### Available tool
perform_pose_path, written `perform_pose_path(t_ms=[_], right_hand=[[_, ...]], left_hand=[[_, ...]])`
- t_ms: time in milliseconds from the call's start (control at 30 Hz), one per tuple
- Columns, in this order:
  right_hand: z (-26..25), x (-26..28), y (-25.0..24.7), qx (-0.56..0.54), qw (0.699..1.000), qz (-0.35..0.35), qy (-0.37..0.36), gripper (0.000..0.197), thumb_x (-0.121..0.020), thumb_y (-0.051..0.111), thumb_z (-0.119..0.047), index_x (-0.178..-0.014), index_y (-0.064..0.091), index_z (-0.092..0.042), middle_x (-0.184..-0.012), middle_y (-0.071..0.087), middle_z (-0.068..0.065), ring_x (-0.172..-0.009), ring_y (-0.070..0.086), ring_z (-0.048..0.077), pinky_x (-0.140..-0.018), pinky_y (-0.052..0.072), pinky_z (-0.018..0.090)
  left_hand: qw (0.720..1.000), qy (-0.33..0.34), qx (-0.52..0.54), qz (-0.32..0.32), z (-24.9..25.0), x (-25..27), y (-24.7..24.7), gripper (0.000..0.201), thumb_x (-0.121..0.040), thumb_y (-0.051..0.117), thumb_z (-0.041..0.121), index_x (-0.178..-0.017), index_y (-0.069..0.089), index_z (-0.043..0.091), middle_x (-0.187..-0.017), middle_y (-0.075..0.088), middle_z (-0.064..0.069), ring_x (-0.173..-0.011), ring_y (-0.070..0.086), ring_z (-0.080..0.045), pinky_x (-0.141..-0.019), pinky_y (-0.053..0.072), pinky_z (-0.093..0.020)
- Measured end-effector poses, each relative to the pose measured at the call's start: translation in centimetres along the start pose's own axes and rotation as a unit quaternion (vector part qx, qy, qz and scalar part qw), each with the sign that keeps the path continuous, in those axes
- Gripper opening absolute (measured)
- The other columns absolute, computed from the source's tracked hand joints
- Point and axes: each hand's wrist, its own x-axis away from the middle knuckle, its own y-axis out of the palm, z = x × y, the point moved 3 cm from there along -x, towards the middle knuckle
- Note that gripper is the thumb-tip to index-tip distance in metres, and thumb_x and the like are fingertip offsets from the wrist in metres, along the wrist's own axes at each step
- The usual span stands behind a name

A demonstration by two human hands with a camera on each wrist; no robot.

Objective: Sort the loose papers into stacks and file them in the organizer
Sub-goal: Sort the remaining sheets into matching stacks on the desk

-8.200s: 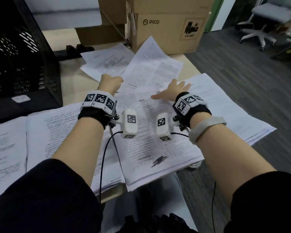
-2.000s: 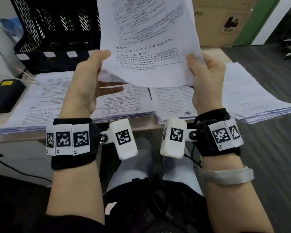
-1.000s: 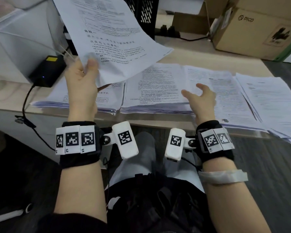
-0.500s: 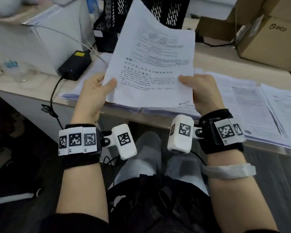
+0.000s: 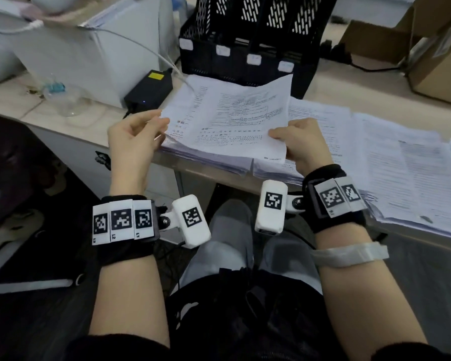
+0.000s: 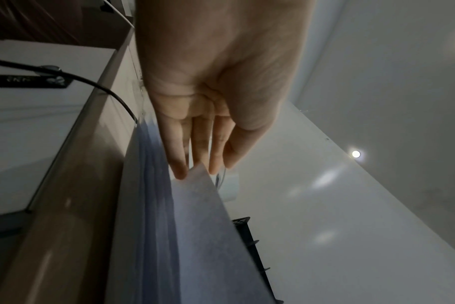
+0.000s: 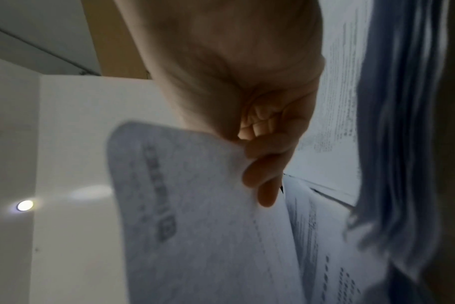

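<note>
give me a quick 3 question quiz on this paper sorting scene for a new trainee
1. True or false: the right hand pinches the lower right corner of the printed sheet.
2. Multiple choice: where does the black file organizer stand? A) on the floor B) at the back of the desk, behind the paper stacks C) on the cardboard box
3. Fill in: the black power adapter beside the leftmost stack bears a ___ label.

Key: 1 true. 2 B. 3 yellow. Note that the left hand is at the sheet's left edge, fingertips touching it.
</note>
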Motion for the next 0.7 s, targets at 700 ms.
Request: perform_pose_path(t_ms=[700], right_hand=[[1.1,-1.8,5.0,0.082,0.997,-0.006,0.007,0.03,-0.081,0.073,-0.021,-0.092,0.061,0.003,-0.081,0.056,0.013,-0.077,0.058,0.027,-0.067,0.049,0.039]], left_hand=[[0.982,0.103,-0.159,-0.012,1.6,-0.8,-0.9,0.03,-0.085,0.055,0.0,-0.108,0.067,0.013,-0.109,0.069,0.0,-0.107,0.062,-0.005,-0.098,0.046,-0.019]])
